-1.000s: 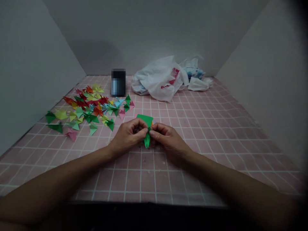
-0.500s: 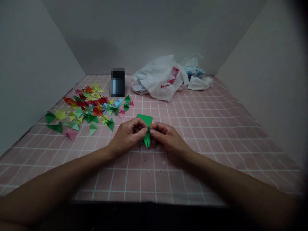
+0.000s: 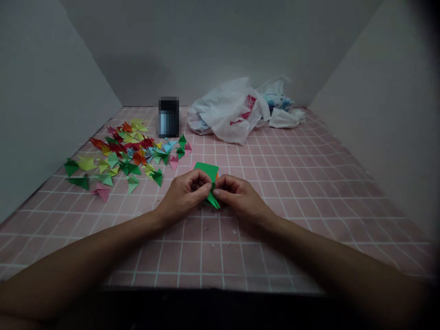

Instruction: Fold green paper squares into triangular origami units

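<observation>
Both hands meet at the middle of the table over a partly folded piece of green origami paper [image 3: 213, 200]. Its narrow, split points stick out below the fingertips, slanting toward the lower right. My left hand [image 3: 187, 190] pinches it from the left between thumb and fingers. From the right, the thumb and index finger of my right hand [image 3: 237, 192] grip its upper part, which the fingers largely hide. Just beyond the hands lies flat square green paper [image 3: 207, 169], with a bit of orange showing at its right edge and pink at its left.
Many folded paper cranes [image 3: 132, 151] in several colours spread over the left of the table. Behind them stands a blurred dark rectangular object [image 3: 168, 118]. White plastic bags [image 3: 223, 112] lie at the back. A pink checked cloth [image 3: 292, 197] covers the table; walls rise on three sides.
The lower points of the green origami paper have swung from straight down to the lower right. Both hands stay in nearly the same place, still pinching it.
</observation>
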Motion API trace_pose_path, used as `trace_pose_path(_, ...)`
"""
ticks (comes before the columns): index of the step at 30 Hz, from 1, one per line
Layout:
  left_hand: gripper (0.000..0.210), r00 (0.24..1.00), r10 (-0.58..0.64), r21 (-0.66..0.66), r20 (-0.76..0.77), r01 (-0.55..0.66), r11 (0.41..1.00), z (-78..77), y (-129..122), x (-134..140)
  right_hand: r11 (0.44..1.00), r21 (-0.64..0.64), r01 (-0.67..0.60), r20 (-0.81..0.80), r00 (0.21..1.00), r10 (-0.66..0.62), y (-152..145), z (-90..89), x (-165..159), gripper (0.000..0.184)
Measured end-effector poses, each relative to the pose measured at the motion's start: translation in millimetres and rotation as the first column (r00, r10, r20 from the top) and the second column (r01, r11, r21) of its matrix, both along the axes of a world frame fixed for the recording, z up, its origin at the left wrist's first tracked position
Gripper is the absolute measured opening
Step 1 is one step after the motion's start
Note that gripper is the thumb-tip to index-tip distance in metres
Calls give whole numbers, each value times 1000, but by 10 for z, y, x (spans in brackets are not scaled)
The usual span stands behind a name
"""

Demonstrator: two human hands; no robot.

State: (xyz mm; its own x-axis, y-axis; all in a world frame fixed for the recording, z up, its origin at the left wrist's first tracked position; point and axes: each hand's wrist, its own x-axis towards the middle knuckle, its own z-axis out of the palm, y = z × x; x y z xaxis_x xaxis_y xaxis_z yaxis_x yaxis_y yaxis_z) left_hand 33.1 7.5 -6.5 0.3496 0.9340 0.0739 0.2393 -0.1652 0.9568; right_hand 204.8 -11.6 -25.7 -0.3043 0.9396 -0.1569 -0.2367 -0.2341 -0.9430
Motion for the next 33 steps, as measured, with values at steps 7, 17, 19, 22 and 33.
trace_pose_path(7,13,999,35,-18,2,-35,999,-16,-4,9,983,184,18,230,971,-61,0,8,22,17)
trace_pose_path(17,11,996,26,50,-87,-22,998,15,-25,1,947,320,-25,387,916,-107,-22,41,22,13)
trace_pose_path(19,11,997,26,27,-72,-24,999,8,-28,3,941,337,-38,405,908,-108,-27,51,24,14)
trace_pose_path(22,12,999,4,0,-43,-4,1000,2,-21,1,945,325,-30,394,913,-106,-28,49,24,15)
trace_pose_path(33,14,992,-13,147,-127,32,989,11,-6,-26,962,274,-21,348,934,-79,-24,55,16,16)
